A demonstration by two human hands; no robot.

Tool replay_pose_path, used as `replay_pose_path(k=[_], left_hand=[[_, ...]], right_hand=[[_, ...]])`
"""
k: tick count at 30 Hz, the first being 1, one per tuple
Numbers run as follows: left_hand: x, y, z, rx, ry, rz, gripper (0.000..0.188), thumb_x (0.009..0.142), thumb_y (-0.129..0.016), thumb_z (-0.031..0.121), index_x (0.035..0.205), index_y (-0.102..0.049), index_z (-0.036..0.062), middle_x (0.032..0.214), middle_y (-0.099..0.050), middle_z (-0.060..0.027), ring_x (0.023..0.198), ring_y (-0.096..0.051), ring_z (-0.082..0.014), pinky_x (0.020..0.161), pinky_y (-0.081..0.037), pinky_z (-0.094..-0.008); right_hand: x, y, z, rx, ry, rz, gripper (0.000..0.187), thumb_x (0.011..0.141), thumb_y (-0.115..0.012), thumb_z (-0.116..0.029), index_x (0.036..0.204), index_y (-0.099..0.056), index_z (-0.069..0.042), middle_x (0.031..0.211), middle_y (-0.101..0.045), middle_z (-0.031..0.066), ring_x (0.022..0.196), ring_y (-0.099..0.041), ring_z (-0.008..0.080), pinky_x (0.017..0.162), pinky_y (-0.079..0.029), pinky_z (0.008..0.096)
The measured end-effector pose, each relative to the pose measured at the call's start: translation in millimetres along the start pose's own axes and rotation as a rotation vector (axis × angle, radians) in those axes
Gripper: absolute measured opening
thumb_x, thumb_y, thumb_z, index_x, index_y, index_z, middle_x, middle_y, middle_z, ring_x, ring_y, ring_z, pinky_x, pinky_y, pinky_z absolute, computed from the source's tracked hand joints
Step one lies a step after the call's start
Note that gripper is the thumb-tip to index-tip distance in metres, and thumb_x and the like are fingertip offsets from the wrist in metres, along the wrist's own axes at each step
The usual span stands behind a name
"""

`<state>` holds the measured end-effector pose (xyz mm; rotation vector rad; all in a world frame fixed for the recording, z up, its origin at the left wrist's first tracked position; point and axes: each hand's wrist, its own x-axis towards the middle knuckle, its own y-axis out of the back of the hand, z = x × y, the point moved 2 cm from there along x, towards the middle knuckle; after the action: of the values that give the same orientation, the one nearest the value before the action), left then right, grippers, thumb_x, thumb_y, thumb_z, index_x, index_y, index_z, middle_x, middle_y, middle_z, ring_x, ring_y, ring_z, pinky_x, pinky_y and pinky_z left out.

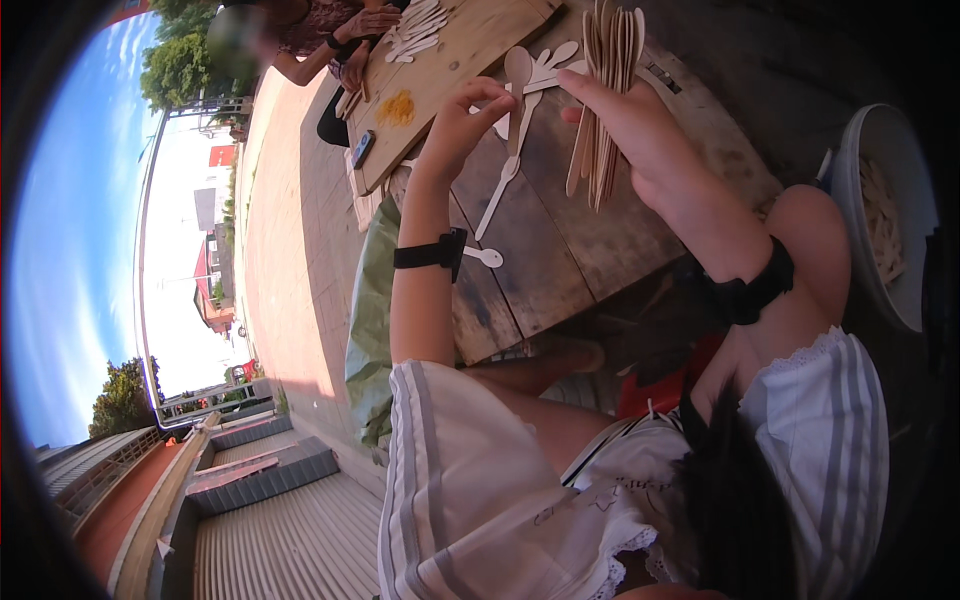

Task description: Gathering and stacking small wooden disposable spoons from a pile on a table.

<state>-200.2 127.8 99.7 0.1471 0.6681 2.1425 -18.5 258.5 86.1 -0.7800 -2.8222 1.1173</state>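
My left hand (462, 128) pinches a single wooden spoon (517, 66) between thumb and fingers, its rounded bowl pointing up. Close by, my right hand (645, 130) is wrapped round a thick bundle of flat wooden spoons (606, 60) whose ends stick out above and below the grip. Under and between the hands, several loose wooden spoons lie on the dark plank table (555, 205), one of them a pale spoon (497, 195) slanting toward me. Another pale wooden piece (484, 257) with a rounded end shows beside my left wrist, partly hidden by it.
Across from me a person's hands (365, 30) are at a wooden board (470, 60) bearing a pile of spoons (415, 28) and an orange-yellow heap (396, 108). A small dark device (363, 149) lies on its edge. At right stands a pale tub (912, 165) holding wooden pieces; green sheeting (372, 310) hangs at left.
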Motion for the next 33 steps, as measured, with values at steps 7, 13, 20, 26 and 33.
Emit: replay_pose_path(k=[7, 13, 20, 26, 33], left_hand=[[-40.0, -43.5, 43.1, 0.038, -0.253, -0.029, 0.018, 0.073, -0.075, 0.019, 0.085, -0.069, 0.0074, 0.098, -0.053, -0.0001, 0.096, -0.048, -0.0155, 0.091, -0.035, -0.0319], [-8.1, -17.1, -29.8, 1.089, -0.169, 0.424, 0.024, 0.076, -0.066, 0.011, 0.098, -0.067, 0.0183, 0.107, -0.055, -0.0062, 0.104, -0.052, -0.0257, 0.09, -0.037, -0.0409], [5.8, 3.2, -88.6, 1.394, -0.183, 0.241, 0.022, 0.074, -0.067, 0.015, 0.095, -0.061, 0.0205, 0.102, -0.052, -0.0026, 0.1, -0.051, -0.0238, 0.084, -0.038, -0.0392], [-1.3, 6.9, -46.7, 1.154, -0.102, 0.328, 0.013, 0.076, -0.07, 0.025, 0.084, -0.065, 0.0163, 0.089, -0.056, -0.0026, 0.092, -0.052, -0.0223, 0.081, -0.038, -0.0344], [-32.2, -34.2, 43.2, -0.161, 0.035, 0.083, 0.029, 0.089, -0.061, 0.029, 0.094, -0.062, 0.0001, 0.083, -0.06, 0.0005, 0.081, -0.051, -0.0067, 0.073, -0.04, -0.0227]], right_hand=[[-5.9, -8.1, -1.3, -0.054, 0.146, -0.093, 0.024, 0.086, -0.06, -0.019, 0.099, -0.063, 0.001, 0.087, -0.066, 0.0077, 0.078, -0.063, 0.0125, 0.069, -0.049, 0.026], [1.1, 18.5, -9.2, 0.233, -0.025, 0.081, 0.019, 0.085, -0.06, -0.017, 0.091, -0.059, 0.001, 0.087, -0.063, 0.0061, 0.083, -0.064, 0.0161, 0.074, -0.052, 0.0295], [6.4, 32.0, -3.2, 0.451, -0.267, -0.007, 0.013, 0.083, -0.058, -0.013, 0.089, -0.058, -0.001, 0.081, -0.062, 0.0069, 0.072, -0.061, 0.0158, 0.066, -0.054, 0.031], [8.0, 30.5, -8.1, 0.283, -0.14, -0.02, 0.017, 0.083, -0.06, -0.019, 0.088, -0.06, -0.003, 0.073, -0.06, 0.0036, 0.062, -0.052, 0.01, 0.057, -0.045, 0.0268], [-2.5, 1.4, 2.8, -0.266, 0.115, -0.141, 0.029, 0.081, -0.066, -0.026, 0.103, -0.063, -0.007, 0.087, -0.065, 0.0047, 0.079, -0.058, 0.0099, 0.073, -0.045, 0.0254]])
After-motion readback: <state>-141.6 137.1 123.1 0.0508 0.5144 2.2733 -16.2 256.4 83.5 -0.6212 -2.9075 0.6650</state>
